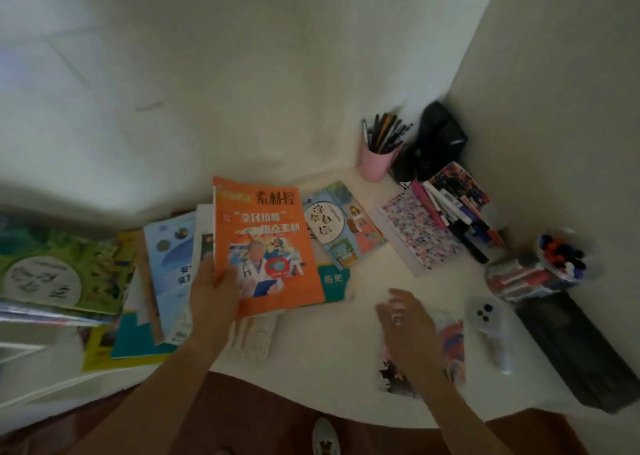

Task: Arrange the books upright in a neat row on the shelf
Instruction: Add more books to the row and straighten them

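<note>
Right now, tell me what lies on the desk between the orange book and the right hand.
In the head view, only bare white desk lies between the orange book, gripped by the left hand, and the open right hand. A teal book pokes out beside the orange one.

Both forearms are bare, the right hand [407, 319] wears a ring, and one shoe [325, 437] is white.
</note>
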A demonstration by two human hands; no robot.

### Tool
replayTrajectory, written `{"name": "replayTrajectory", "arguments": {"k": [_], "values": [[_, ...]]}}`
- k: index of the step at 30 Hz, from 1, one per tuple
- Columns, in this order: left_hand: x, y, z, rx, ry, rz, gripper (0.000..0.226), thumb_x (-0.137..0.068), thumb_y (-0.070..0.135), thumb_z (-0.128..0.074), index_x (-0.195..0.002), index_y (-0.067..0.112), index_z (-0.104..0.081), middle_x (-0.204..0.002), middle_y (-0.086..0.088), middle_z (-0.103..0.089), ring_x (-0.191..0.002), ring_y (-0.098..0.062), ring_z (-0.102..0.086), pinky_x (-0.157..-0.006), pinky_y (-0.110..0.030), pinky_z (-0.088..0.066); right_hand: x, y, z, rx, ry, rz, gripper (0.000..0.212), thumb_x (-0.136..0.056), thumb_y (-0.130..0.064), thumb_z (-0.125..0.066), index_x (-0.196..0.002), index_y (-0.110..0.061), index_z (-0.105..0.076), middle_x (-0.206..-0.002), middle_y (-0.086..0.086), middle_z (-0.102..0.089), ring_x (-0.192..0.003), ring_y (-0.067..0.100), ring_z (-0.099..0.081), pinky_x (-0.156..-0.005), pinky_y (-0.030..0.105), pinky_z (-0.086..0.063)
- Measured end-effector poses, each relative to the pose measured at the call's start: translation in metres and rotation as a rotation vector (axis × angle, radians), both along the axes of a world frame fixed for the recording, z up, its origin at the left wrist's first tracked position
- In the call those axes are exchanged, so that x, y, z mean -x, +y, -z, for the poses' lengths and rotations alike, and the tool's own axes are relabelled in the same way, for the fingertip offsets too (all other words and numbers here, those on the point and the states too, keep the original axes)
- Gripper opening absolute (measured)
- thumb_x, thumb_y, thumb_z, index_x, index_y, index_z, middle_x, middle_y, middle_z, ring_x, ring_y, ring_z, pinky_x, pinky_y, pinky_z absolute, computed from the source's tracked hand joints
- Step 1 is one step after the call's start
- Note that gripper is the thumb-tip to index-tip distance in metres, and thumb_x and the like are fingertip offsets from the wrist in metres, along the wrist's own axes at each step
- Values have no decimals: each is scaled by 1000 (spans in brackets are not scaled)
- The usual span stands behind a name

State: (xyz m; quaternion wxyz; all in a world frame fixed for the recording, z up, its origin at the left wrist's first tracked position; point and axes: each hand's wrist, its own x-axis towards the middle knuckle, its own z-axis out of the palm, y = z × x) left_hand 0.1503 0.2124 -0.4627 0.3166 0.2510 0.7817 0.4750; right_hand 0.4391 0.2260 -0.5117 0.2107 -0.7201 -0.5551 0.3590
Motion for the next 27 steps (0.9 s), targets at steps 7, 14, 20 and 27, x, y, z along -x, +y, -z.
{"name": "replayTrajectory", "arguments": {"k": [7, 14, 20, 27], "values": [[52, -19, 22, 206, 6, 199, 7, -103, 25, -58, -106, 28, -64, -101, 2, -71, -99, -26, -70, -76, -35, -56, 150, 41, 23, 438, 363, -69, 60, -73, -62, -75, -112, -22, -53, -107, 1, -67, -98, 19, -68, -88, 48, -59], [111, -4, 64, 547, 451, 259, 77, -89, 66, -59, -143, 13, -45, -145, -14, -46, -140, -33, -38, -114, -47, -34, 179, 53, 29, 159, 188, 24, 15, -93, -25, -69, -102, -14, -71, -95, 4, -73, -85, 21, -69, -77, 41, -60], [109, 16, 73, 371, 241, 273, 25, -79, 28, -65, -99, 15, -56, -94, -7, -65, -89, -31, -65, -76, -49, -59, 189, 69, 29, 222, 170, -136, 24, -92, -23, -72, -109, -17, -56, -105, 5, -64, -96, 26, -63, -86, 49, -57], [96, 1, 62, 188, 232, 444, 40, -99, 23, -58, -137, 32, -50, -119, -4, -45, -110, -25, -44, -92, -38, -44, 184, 71, 31, 429, 501, 89, 55, -78, -29, -87, -123, -8, -64, -106, 12, -74, -93, 32, -73, -77, 49, -62]]}}
